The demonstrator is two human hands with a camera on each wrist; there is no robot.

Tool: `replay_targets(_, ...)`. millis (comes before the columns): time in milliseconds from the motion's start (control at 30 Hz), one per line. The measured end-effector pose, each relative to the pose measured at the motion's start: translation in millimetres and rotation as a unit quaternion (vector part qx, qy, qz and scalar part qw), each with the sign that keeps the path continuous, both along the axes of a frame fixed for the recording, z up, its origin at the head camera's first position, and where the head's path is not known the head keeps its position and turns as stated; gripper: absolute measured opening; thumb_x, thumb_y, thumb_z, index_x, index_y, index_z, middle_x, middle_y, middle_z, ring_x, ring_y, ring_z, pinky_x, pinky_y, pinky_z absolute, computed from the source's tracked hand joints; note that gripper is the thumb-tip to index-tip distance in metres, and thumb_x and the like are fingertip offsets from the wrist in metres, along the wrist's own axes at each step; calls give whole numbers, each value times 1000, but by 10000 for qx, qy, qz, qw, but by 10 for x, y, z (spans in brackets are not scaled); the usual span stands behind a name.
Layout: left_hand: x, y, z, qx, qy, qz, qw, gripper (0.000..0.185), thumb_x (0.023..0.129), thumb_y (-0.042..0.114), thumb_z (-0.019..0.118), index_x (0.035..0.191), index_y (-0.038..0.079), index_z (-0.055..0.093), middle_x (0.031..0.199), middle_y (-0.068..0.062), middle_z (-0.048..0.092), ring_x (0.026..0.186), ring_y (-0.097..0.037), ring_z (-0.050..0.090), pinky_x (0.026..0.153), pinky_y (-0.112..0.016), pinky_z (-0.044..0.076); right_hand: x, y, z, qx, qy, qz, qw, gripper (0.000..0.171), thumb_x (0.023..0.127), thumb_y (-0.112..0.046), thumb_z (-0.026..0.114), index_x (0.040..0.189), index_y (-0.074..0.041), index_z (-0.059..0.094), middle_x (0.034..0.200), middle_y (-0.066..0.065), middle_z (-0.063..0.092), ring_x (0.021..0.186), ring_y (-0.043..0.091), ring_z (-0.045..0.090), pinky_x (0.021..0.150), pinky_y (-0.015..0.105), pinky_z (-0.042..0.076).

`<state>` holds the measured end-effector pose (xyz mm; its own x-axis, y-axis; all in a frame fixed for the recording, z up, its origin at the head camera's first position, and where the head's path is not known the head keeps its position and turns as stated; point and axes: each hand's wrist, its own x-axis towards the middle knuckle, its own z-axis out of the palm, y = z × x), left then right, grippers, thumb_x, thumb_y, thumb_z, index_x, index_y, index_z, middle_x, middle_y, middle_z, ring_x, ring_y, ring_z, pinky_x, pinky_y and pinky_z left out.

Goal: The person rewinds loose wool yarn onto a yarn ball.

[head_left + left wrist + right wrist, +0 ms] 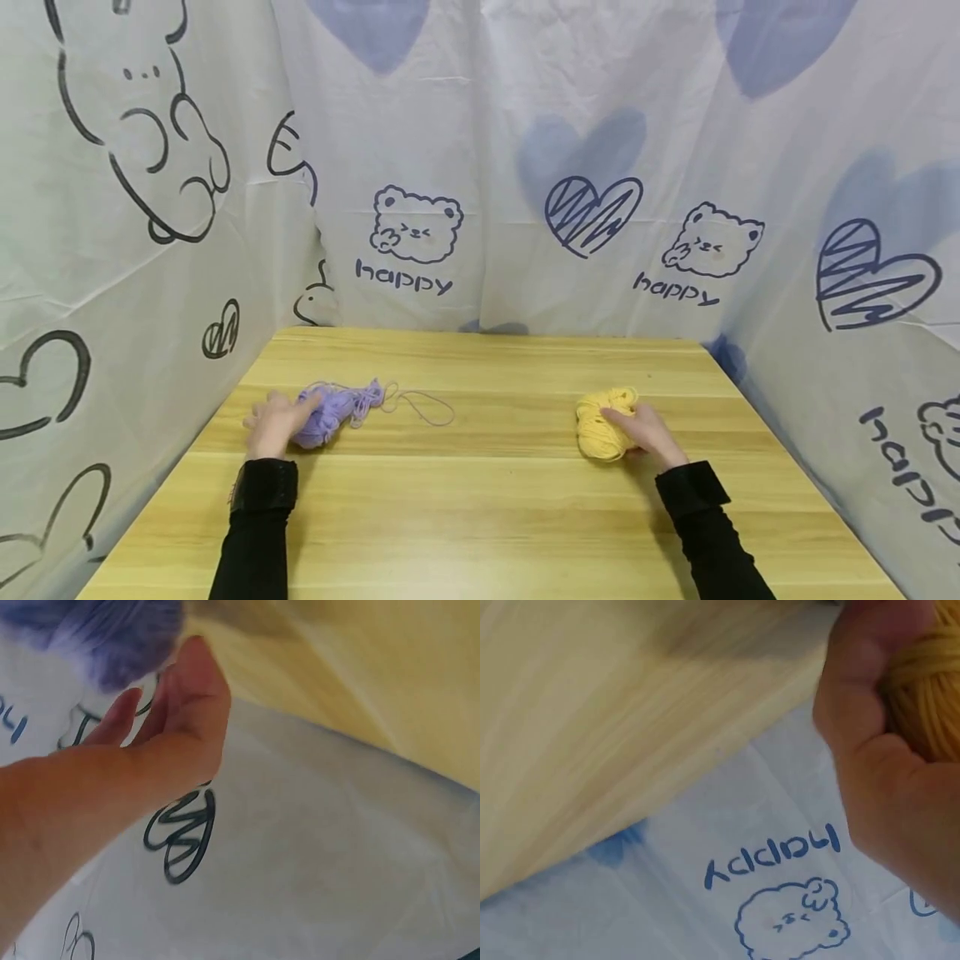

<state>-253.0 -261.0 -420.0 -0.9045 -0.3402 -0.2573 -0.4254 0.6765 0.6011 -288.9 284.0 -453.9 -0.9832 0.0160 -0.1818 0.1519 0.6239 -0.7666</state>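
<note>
Fingers of the right hand [645, 435] curl round a yellow yarn ball [600, 423]; the left hand [272, 423] rests, fingers fairly straight, on a purple yarn bundle [336, 408]. Both lie on the wooden table [495, 517]. Beyond, a printed cloth [480, 167] reads "happy".

left hand [272, 423] on purple yarn [335, 408], right hand [647, 433] seemingly gripping yellow yarn [600, 423]

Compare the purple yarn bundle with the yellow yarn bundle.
The purple yarn bundle is loose, trailing a strand across the wooden table; the yellow yarn bundle is compact. The left hand touches purple; the right hand grips yellow. Both rest on the table.
</note>
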Motion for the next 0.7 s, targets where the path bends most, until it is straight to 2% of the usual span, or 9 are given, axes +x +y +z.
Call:
replay_targets(33,-13,-1,-33,7,-78,44,10000,95,92,57,44,141,-18,13,137,-51,15,123,-62,19,96,-71,30,9,10,1,169,64,34,9998,50,94,-45,55,106,3,49,74,4,41,63,15,51,62,34,53)
replay_targets(100,-38,-7,-95,47,-199,105,9997,96,91,57,45,142,-18,13,138,-51,14,126,-62,16,100,-72,26,44,26,16,612,241,60,9978,58,94,-49,53,111,7,50,80,15,50,75,24,56,71,36,51)
replay_targets(200,-66,-14,-163,81,-345,113,9993,98,90,59,48,143,-17,15,139,-51,12,128,-63,13,103,-73,20,110,26,70,1347,657,-73,9887,72,95,-52,49,125,14,46,107,36,55,94,42,58,80,44,47)
replay_targets(267,-77,-20,-186,85,-338,112,9993,98,88,60,51,142,-16,21,140,-51,14,127,-64,14,103,-72,20,154,11,116,1694,952,-267,9806,77,96,-51,47,135,14,39,125,39,51,105,47,57,84,49,47)
replay_targets(367,-105,-26,-199,-140,-41,-27,9999,88,84,58,59,131,-14,38,135,-45,31,123,-60,27,101,-68,28,184,-15,190,1841,1464,-543,9704,70,98,-47,46,137,11,40,126,36,53,103,47,58,83,50,47)
replay_targets(467,-132,-2,-182,-57,505,-125,9986,81,83,48,67,126,-15,39,128,-39,42,118,-55,38,98,-62,37,175,-19,239,1687,1868,-702,9653,63,97,-43,49,134,9,46,123,33,57,103,46,57,83,51,46)
replay_targets(533,-134,44,-125,140,793,-147,9966,79,82,42,70,125,-14,35,120,-34,44,112,-49,44,93,-57,41,137,5,207,1563,2141,-714,9616,62,97,-45,48,131,7,50,120,31,59,103,45,56,80,49,46)
replay_targets(600,-110,118,1,341,1050,-169,9937,78,82,38,72,127,-12,32,118,-32,46,107,-44,48,87,-52,46,40,60,83,1427,2424,-747,9567,60,97,-48,48,130,2,53,119,26,60,104,41,56,77,45,45)
replay_targets(700,-37,281,329,569,1445,-349,9873,78,81,44,73,127,-6,36,116,-25,50,101,-35,53,75,-38,50,14,38,105,982,2745,-551,9550,59,96,-50,48,130,-2,55,122,23,60,109,39,52,81,46,45)
